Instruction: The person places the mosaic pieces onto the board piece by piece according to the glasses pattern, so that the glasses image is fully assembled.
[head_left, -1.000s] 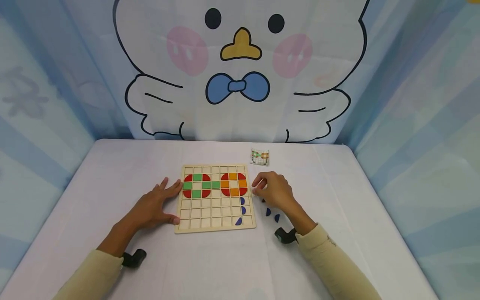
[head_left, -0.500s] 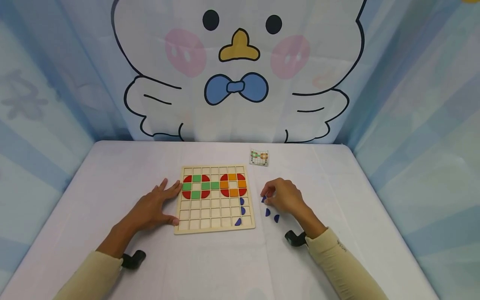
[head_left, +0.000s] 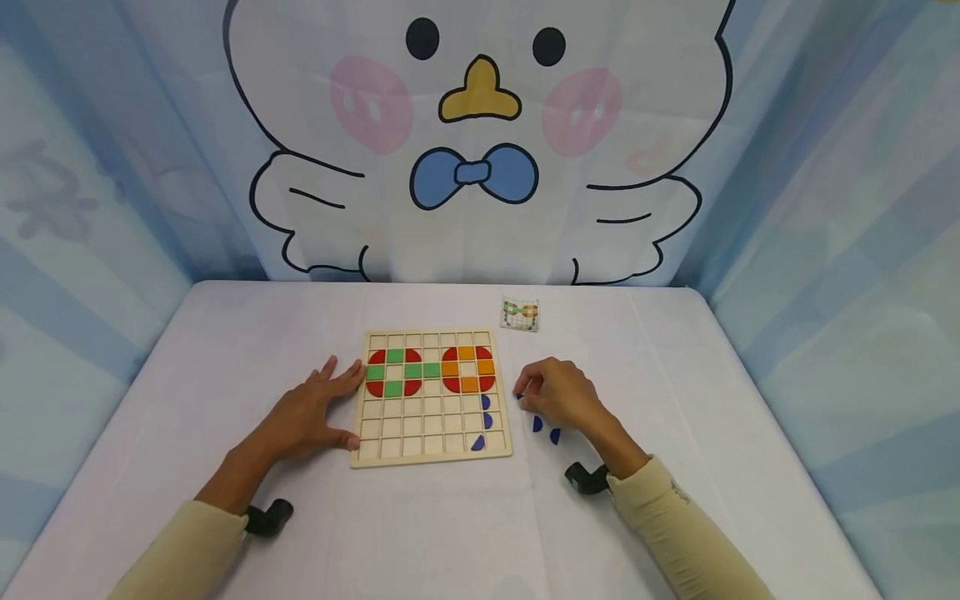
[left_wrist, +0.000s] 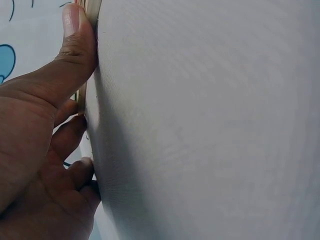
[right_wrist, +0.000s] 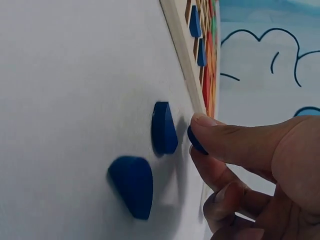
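Observation:
A square wooden grid board [head_left: 412, 427] lies on the table in the head view. Red, green and orange tiles form two ring shapes on its upper half. Down its right side sit blue half-round pieces, the lowest one [head_left: 477, 443] tilted. My left hand [head_left: 300, 417] rests spread along the board's left edge, thumb and fingers touching it. Right of the board, my right hand [head_left: 561, 393] pinches a blue piece [right_wrist: 196, 141] between thumb and forefinger. Below that hand lie two loose blue half-round pieces, one nearer the board [right_wrist: 164, 128] and one farther off [right_wrist: 132, 185].
A small printed pattern card [head_left: 520, 314] lies beyond the board's upper right corner. White cloth covers the table [head_left: 420, 533]. Patterned curtains [head_left: 825, 250] stand at the back and both sides.
My right hand has drawn back from the board's right edge to the loose blue pieces and pinched one. It has since shifted slightly left with that piece. My left hand stays put.

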